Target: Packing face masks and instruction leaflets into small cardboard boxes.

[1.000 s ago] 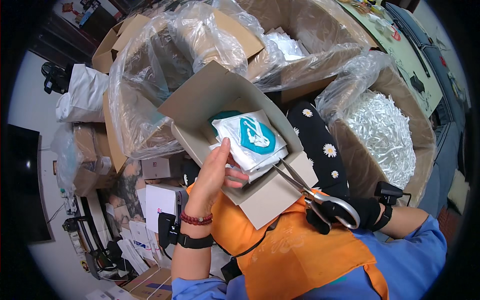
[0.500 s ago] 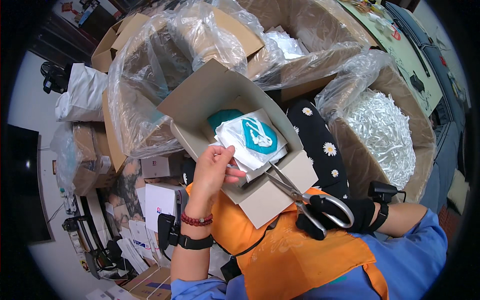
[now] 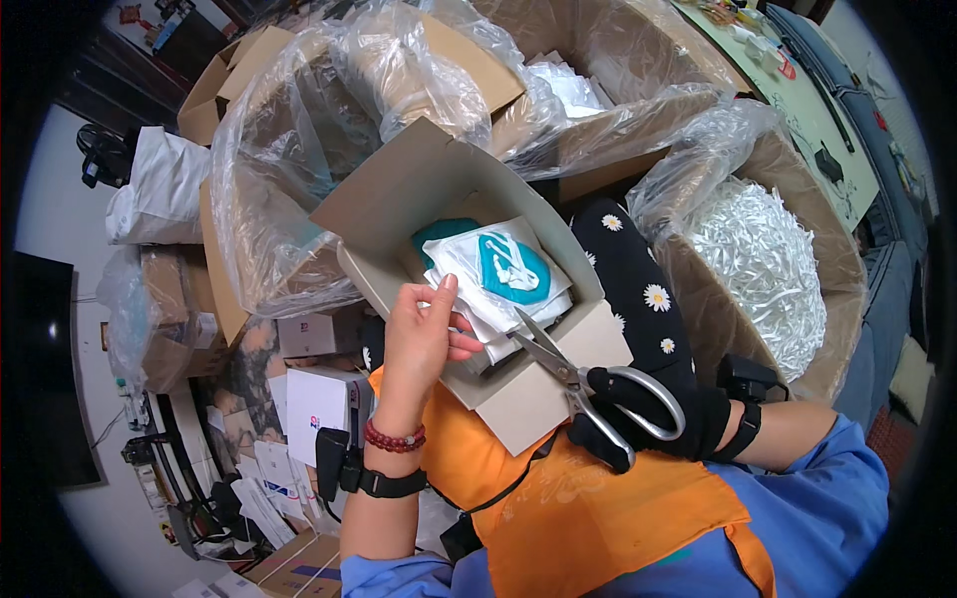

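Observation:
A grey-brown open cardboard box (image 3: 399, 189) rests tilted on my lap. Inside it lies a stack of white flat packets (image 3: 454, 257), topped by a teal piece (image 3: 526, 282) with bunched white cord or strips on it. More teal material (image 3: 436, 235) shows behind the stack. My bare left hand (image 3: 424, 334) is at the box's near left, its thumb by the packets' edge and its fingers loosely curled, with nothing visible between them. My black-gloved right hand (image 3: 648, 414) holds large metal scissors (image 3: 565, 371) by the handles. Their blades are parted, tips beside the stack's near edge.
A plastic-lined carton (image 3: 284, 199) stands ahead on the left. Another lined carton (image 3: 658, 110) behind holds white packets. At right, a carton (image 3: 847, 289) is heaped with white strips (image 3: 763, 264). White boxes (image 3: 317, 414) and papers lie at lower left. A green table (image 3: 827, 149) borders the far right.
The scissors and my right hand have shifted left and slightly up, bringing the blades nearer the packets; the blades look wider apart. My left hand has moved slightly left, its thumb raised.

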Available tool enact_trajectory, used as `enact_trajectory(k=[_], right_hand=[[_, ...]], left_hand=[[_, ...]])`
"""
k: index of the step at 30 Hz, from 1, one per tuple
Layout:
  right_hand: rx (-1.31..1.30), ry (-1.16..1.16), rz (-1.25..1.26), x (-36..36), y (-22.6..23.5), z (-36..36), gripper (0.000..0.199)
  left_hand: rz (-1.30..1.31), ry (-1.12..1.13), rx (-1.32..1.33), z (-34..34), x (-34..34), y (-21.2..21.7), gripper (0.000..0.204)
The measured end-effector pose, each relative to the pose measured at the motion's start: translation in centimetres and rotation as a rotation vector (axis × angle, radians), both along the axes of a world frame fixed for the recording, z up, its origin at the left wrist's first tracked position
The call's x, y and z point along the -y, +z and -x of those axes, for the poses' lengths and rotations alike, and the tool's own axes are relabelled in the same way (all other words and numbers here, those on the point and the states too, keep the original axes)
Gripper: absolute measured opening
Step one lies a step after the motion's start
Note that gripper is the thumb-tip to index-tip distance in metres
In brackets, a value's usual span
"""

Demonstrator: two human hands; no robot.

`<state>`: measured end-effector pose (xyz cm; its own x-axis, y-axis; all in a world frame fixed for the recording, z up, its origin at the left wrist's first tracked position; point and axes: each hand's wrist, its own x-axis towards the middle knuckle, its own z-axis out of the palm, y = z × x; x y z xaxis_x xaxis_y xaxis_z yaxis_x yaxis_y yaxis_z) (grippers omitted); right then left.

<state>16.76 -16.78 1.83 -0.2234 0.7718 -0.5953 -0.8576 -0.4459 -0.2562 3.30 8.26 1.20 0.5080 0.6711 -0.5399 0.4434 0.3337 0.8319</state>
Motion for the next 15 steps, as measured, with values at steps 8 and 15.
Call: enact_trajectory(k=[8,15], right_hand=[[0.071,-0.007,0.059,-0.8,1.3,0.3,0.048],[-0.014,-0.007,-0.001,-0.7,1.2,0.2,0.049]], left_hand=[[-0.104,-0.044,-0.011,0.1,1.1,0.1,0.040],[-0.213,-0.150,-0.107,0.3,1.8,0.4,0.051]])
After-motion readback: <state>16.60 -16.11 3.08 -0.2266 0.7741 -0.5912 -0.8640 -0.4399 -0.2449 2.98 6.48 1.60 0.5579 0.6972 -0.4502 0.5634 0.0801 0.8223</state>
